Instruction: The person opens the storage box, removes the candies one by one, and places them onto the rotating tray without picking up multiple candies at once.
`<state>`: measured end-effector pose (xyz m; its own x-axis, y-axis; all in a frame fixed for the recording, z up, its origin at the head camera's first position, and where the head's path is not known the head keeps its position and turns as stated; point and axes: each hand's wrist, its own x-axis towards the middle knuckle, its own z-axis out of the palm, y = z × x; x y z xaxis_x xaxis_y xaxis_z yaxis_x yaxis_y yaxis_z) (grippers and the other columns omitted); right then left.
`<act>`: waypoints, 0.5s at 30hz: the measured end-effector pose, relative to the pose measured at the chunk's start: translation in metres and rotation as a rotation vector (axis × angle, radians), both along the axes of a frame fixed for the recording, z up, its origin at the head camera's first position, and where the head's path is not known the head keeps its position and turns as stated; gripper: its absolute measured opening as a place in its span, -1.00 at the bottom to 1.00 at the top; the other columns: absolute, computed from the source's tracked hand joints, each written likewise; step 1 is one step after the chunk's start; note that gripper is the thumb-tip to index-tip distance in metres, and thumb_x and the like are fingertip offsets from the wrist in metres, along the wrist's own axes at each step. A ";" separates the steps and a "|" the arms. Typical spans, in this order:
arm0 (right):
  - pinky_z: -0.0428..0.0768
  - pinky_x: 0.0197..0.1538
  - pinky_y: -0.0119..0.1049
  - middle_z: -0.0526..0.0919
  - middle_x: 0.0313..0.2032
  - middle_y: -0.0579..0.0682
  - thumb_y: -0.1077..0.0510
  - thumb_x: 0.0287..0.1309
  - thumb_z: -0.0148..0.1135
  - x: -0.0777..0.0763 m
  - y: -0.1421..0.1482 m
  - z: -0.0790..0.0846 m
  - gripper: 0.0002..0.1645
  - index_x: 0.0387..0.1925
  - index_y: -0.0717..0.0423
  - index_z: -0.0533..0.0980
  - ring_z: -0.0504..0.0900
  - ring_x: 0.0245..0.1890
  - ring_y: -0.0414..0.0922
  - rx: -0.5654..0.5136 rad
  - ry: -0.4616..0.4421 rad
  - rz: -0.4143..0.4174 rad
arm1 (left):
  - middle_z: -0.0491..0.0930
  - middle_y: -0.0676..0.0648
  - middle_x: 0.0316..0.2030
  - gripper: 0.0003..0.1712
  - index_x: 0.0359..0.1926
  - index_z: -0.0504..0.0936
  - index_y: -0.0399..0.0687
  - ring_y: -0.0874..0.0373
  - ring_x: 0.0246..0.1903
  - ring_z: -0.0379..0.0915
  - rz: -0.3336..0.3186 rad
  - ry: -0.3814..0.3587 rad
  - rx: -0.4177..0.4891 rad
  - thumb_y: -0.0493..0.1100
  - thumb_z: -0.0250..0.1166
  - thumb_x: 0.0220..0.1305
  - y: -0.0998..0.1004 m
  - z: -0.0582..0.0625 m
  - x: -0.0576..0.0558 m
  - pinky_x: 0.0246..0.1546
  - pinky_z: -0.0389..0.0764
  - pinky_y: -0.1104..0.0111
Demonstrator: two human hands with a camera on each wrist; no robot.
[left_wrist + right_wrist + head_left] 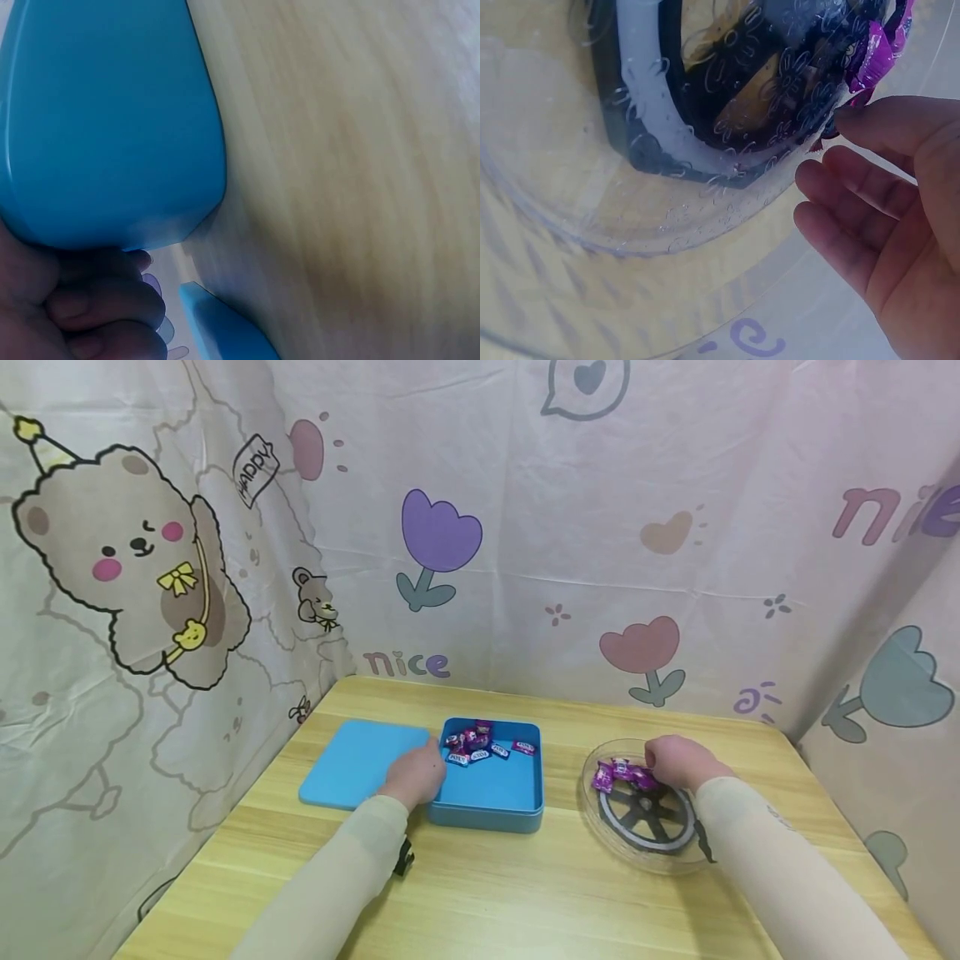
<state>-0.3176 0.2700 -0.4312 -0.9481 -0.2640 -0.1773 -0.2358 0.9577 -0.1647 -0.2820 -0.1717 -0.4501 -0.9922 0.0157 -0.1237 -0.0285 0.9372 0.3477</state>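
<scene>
We see the left hand gripping the left side of a blue box on the counter, while the right hand touches purple candies in a clear bowl at right. Our right wrist view reveals half-curled fingers the head view hides; whether they pinch one, we cannot tell.

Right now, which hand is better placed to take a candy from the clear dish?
Likely the right hand: it is at the purple candies there, while the left hand touches the blue box.
</scene>
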 end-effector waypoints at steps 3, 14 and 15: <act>0.58 -0.19 0.00 0.59 -0.38 -0.05 0.28 0.22 0.18 -0.001 0.002 0.000 -0.91 -0.30 0.07 0.59 0.53 -0.37 -0.04 -0.007 -0.002 -0.001 | 0.28 -0.29 0.44 -0.35 0.54 0.10 -0.35 -0.16 0.29 0.37 -0.002 0.001 -0.006 -0.11 -0.15 0.59 0.000 0.000 0.000 0.14 0.52 -0.13; 0.62 -0.12 0.07 0.64 -0.34 -0.04 0.23 0.16 0.27 0.009 -0.013 0.016 -0.89 -0.24 0.12 0.61 0.57 -0.34 -0.07 -0.038 0.090 0.075 | 0.27 -0.29 0.45 -0.35 0.55 0.08 -0.34 -0.20 0.33 0.32 -0.003 0.000 0.007 -0.09 -0.16 0.60 0.000 0.001 0.001 0.20 0.46 -0.16; 0.62 -0.12 0.06 0.63 -0.34 -0.05 0.23 0.15 0.28 0.009 -0.016 0.018 -0.89 -0.25 0.11 0.61 0.57 -0.34 -0.07 -0.040 0.101 0.082 | 0.28 -0.30 0.44 -0.35 0.54 0.09 -0.34 -0.18 0.31 0.35 -0.006 0.003 0.003 -0.09 -0.16 0.60 0.000 0.001 0.001 0.17 0.48 -0.15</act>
<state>-0.3081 0.2542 -0.4136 -0.9357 -0.3459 -0.0699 -0.3300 0.9277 -0.1744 -0.2810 -0.1714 -0.4491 -0.9925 0.0221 -0.1202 -0.0216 0.9362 0.3508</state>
